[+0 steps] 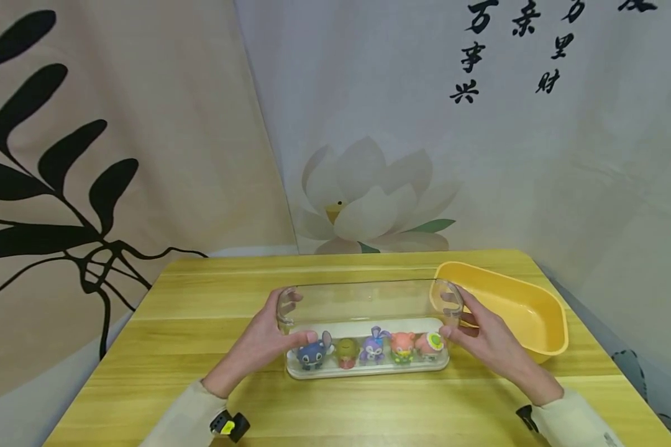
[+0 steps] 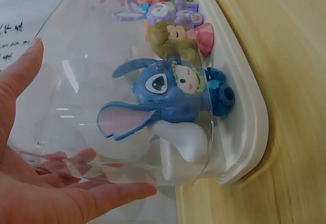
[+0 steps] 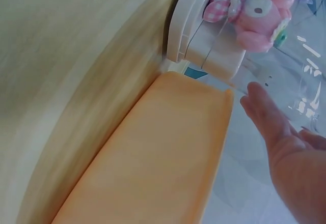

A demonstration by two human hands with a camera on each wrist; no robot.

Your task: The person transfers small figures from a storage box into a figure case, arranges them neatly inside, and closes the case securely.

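Note:
A clear plastic cover (image 1: 363, 300) is held between both hands over a white display base (image 1: 369, 374). My left hand (image 1: 264, 340) grips its left end, fingers behind and thumb in front. At the opposite end my right hand (image 1: 488, 340) holds the cover likewise. In a row on the base stand several small figurines: a big-eared blue one (image 1: 312, 355), a brown-haired one (image 1: 346, 354), a purple rabbit (image 1: 373, 347), a pink one (image 1: 402, 347) and another pink one (image 1: 428, 345). In the left wrist view the cover's lower edge passes in front of the blue figurine.
A yellow plastic bin (image 1: 537, 310) stands at the right, behind my right hand. The wooden table (image 1: 201, 310) ends at a cloth backdrop (image 1: 369, 124) printed with a lotus, leaves and black characters.

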